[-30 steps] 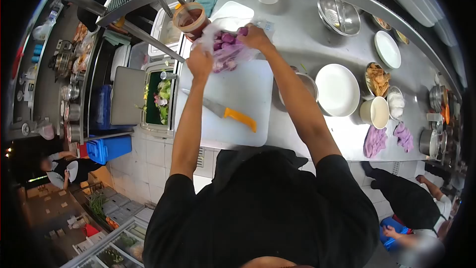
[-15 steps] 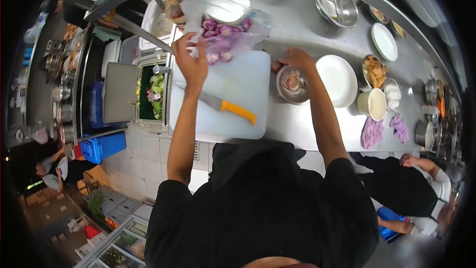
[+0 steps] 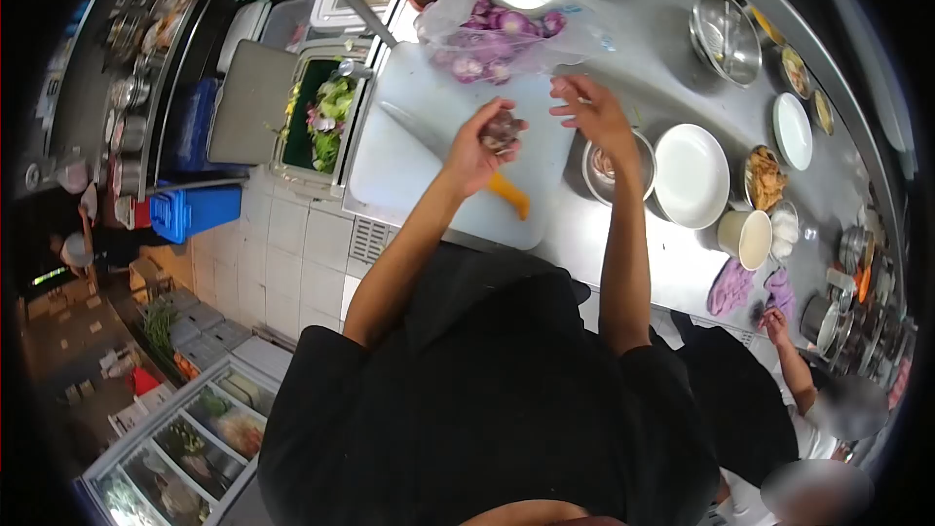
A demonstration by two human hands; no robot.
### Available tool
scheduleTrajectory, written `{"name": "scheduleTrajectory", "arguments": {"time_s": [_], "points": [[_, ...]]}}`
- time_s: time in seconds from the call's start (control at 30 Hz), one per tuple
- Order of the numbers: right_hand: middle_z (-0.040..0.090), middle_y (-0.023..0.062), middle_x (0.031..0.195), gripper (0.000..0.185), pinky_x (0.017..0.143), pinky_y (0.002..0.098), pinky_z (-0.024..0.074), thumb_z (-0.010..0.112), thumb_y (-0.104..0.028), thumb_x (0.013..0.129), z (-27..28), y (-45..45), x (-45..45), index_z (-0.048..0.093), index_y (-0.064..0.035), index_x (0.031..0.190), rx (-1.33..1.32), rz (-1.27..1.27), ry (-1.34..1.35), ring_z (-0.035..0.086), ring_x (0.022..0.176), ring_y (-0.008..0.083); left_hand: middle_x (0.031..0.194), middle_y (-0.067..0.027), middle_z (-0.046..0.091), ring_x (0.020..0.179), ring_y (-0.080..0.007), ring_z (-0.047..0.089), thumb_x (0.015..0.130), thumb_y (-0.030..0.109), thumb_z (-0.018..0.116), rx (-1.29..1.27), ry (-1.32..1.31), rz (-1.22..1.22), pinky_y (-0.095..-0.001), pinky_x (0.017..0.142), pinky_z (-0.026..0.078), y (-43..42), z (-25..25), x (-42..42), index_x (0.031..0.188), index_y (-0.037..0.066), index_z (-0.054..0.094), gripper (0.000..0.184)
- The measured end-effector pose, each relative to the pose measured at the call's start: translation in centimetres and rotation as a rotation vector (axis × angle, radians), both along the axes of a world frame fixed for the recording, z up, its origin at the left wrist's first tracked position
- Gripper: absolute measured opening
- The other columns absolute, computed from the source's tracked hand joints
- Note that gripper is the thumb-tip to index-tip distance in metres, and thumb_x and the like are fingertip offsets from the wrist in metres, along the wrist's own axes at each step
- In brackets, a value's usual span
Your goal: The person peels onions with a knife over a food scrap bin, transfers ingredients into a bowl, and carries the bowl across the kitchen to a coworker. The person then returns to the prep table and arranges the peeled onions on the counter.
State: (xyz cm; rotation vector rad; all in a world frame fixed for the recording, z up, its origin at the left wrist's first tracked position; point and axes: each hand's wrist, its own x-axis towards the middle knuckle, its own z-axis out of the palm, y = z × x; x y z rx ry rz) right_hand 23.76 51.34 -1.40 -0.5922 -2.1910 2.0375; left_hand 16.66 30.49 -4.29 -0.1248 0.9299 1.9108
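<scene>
Dark bulb [image 3: 502, 132] in left hand [image 3: 475, 154] over white chopping board [image 3: 392, 175]

Has glossy purple onions [image 3: 514, 23] in a clear bag [image 3: 577, 45] at the board's far edge. Grips the bulb, roundish and dull reddish-brown, inside curled fingers. Slants the left forearm [image 3: 414, 248] rightward; holds the right hand [image 3: 599, 119] apart, fingers parted and loosely bent. Has leafy scraps [image 3: 329, 124] in a green-lined bin [image 3: 304, 86] at left; at right, a broad white bowl [image 3: 692, 177], then pinkish pieces [image 3: 603, 164] in a steel bowl [image 3: 596, 191].
</scene>
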Motion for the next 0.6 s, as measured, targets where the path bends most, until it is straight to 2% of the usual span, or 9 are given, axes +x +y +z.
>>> {"name": "scheduleTrajectory", "arguments": {"time_s": [0.03,0.1,0.13,0.23,0.3,0.43,0.5,0.53,0.6], "points": [[0.068,0.0104,0.088,0.048,0.073,0.0317,0.0533,0.065,-0.044,0.089,-0.9,-1.3,-0.3,0.061,-0.0042,0.116,-0.005,0.017,-0.001,0.067,0.081,0.0209,0.099,-0.0127,0.064,0.070,-0.0220,0.062,0.094,0.042,0.055,-0.005,-0.001,0.017,-0.0302,0.066,0.049,-2.0,-0.6,-0.7,0.113,0.011,0.058,0.037],[0.066,0.0176,0.104,0.052,0.073,0.0371,0.0529,0.066,-0.047,0.086,-3.8,-4.7,-0.9,0.061,-0.0024,0.111,0.483,0.314,-0.214,0.068,0.081,0.0291,0.097,-0.0133,0.064,0.062,-0.0193,0.054,0.093,0.034,0.054,0.122,0.024,0.100,-0.0297,0.061,0.044,-6.1,-0.9,-2.3,0.105,0.009,0.059,0.028],[0.066,0.0183,0.104,0.051,0.077,0.0393,0.0518,0.066,-0.049,0.085,-5.0,-7.4,-1.1,0.061,-0.0029,0.107,0.542,0.330,-0.217,0.066,0.085,0.0314,0.100,-0.0142,0.063,0.060,-0.0173,0.048,0.091,0.028,0.053,0.156,-0.002,0.116,-0.0290,0.058,0.039,-7.9,0.1,-2.7,0.100,0.007,0.058,0.023],[0.067,0.0173,0.099,0.047,0.082,0.0445,0.0493,0.065,-0.047,0.084,-7.4,-13.8,-2.0,0.061,-0.0053,0.106,0.666,0.384,-0.291,0.063,0.096,0.0353,0.103,-0.0148,0.062,0.063,-0.0169,0.047,0.094,0.031,0.050,0.188,0.008,0.191,-0.0288,0.059,0.040,-13.0,1.7,-3.8,0.104,0.005,0.058,0.029],[0.067,0.0178,0.101,0.042,0.081,0.0467,0.0481,0.062,-0.043,0.087,-8.9,-15.2,-3.0,0.058,-0.0068,0.108,0.894,0.448,-0.344,0.061,0.100,0.0360,0.103,-0.0148,0.060,0.065,-0.0163,0.047,0.096,0.036,0.047,0.159,0.021,0.268,-0.0281,0.059,0.040,-15.8,2.3,-4.9,0.107,0.004,0.057,0.035],[0.068,0.0192,0.092,0.038,0.073,0.0519,0.0473,0.053,-0.041,0.092,-7.0,-17.5,-2.4,0.057,-0.0029,0.094,0.795,0.244,-0.459,0.064,0.086,0.0404,0.095,-0.0136,0.061,0.060,-0.0166,0.048,0.098,0.042,0.046,0.281,-0.011,0.296,-0.0278,0.054,0.038,-22.0,1.0,-9.6,0.110,0.005,0.057,0.040],[0.068,0.0186,0.082,0.039,0.069,0.0484,0.0479,0.055,-0.039,0.093,-9.3,-17.3,-0.4,0.057,-0.0009,0.090,0.807,0.166,-0.264,0.065,0.075,0.0391,0.094,-0.0133,0.061,0.059,-0.0153,0.048,0.098,0.045,0.044,0.250,-0.008,0.325,-0.0262,0.052,0.037,-25.4,0.5,-12.4,0.107,0.004,0.057,0.044],[0.068,0.0186,0.082,0.039,0.069,0.0484,0.0479,0.055,-0.039,0.093,-7.5,-19.1,-0.4,0.057,-0.0009,0.090,0.819,0.164,-0.270,0.065,0.075,0.0391,0.094,-0.0133,0.061,0.059,-0.0153,0.048,0.098,0.045,0.044,0.262,-0.015,0.323,-0.0262,0.052,0.037,-26.8,0.2,-14.0,0.107,0.004,0.057,0.044],[0.066,0.0175,0.078,0.039,0.067,0.0412,0.0483,0.059,-0.040,0.092,-0.3,-23.6,-1.9,0.058,-0.0007,0.092,0.492,-0.141,-0.460,0.063,0.071,0.0345,0.086,-0.0115,0.060,0.054,-0.0153,0.046,0.098,0.048,0.041,0.190,0.003,0.275,-0.0264,0.049,0.035,-29.6,-0.4,-16.4,0.105,0.005,0.059,0.047]]}}
